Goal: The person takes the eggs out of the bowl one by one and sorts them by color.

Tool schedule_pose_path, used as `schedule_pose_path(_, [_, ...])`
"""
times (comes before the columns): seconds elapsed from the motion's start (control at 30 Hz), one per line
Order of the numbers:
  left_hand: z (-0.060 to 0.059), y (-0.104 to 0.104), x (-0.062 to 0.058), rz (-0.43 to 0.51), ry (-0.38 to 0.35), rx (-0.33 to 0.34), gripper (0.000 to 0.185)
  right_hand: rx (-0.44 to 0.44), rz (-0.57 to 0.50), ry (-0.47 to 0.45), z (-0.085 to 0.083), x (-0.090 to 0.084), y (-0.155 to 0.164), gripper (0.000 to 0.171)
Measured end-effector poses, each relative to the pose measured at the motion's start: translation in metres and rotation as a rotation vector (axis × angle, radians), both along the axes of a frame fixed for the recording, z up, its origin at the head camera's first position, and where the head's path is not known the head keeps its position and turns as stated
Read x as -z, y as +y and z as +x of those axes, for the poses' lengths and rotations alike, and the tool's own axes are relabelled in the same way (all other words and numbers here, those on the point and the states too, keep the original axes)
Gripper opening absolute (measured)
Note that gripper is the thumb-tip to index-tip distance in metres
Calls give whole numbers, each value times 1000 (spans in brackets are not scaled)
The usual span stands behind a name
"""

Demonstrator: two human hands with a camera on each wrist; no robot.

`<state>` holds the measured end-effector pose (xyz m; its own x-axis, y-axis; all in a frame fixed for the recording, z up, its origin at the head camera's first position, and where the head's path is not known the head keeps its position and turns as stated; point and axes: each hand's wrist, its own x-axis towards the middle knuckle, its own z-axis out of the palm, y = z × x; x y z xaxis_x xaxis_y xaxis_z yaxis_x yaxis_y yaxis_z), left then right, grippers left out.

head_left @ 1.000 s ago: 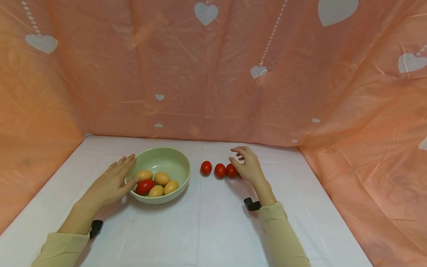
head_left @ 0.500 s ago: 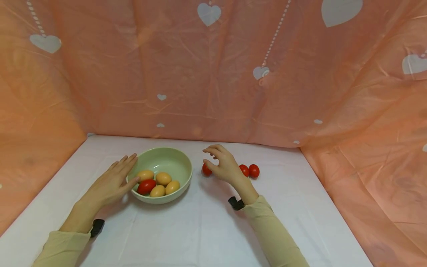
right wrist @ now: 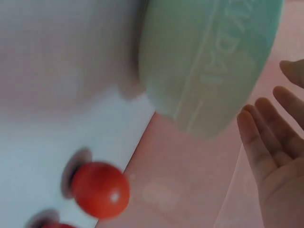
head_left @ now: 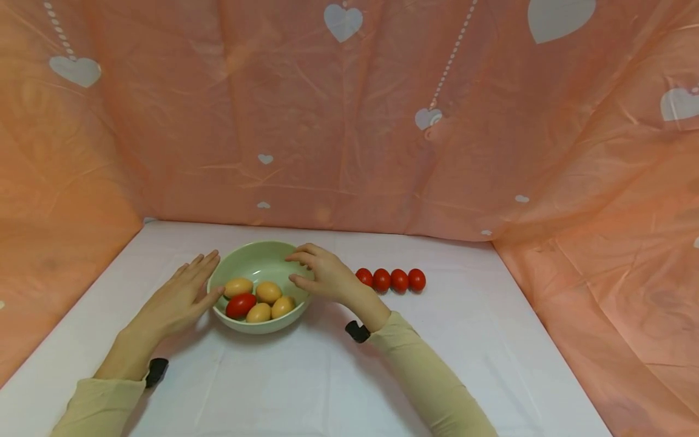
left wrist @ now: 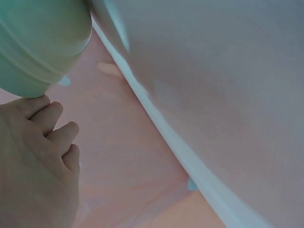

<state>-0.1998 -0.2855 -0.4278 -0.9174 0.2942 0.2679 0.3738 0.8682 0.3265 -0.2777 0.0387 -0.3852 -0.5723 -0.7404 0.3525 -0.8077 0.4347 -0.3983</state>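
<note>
A pale green bowl (head_left: 262,258) stands left of centre in the head view. Inside it, several yellow egg-shaped pieces (head_left: 269,292) lie around one red oval piece (head_left: 241,306). My left hand (head_left: 177,297) is at the bowl's left rim, fingers extended, thumb by the edge. My right hand (head_left: 324,276) reaches over the right rim with loosely bent fingers; the right wrist view shows an empty palm and fingertips (right wrist: 247,116) right at the bowl's edge. To the right runs a row of red tomato-like pieces (head_left: 399,281), its left end partly behind my right wrist.
A white cloth (head_left: 273,388) covers the table. Behind it and at both sides hangs a peach-orange curtain (head_left: 306,170) printed with pale hearts. A black wrist device (head_left: 357,331) sits at the right cuff, another black device (head_left: 157,371) at the left.
My right hand has swept left from above the red row to the bowl's right rim, uncovering most of the row. The left hand stays by the bowl, and the bowl's contents look the same.
</note>
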Motion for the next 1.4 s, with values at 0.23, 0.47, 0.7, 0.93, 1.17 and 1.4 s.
schedule_pose_path(0.23, [0, 0, 1, 1, -16, -1, 76, -106, 105, -83, 2, 0, -27, 36])
schedule_pose_path(0.47, [1, -1, 2, 4, -13, 1, 75, -167, 195, -73, 0, 4, -50, 32])
schedule_pose_path(0.7, [1, -2, 1, 6, -41, -4, 75, -184, 279, -13, 2, 9, -69, 28])
schedule_pose_path(0.93, [0, -2, 0, 5, -35, -3, 75, -152, 359, -54, 3, 10, -82, 30])
schedule_pose_path(1.17, [0, -2, 0, -3, -21, 0, 75, -139, 421, -137, 1, 18, -90, 37])
schedule_pose_path(1.4, [-2, -1, 0, -9, -10, 7, 75, -145, 380, -171, 0, 23, -94, 32])
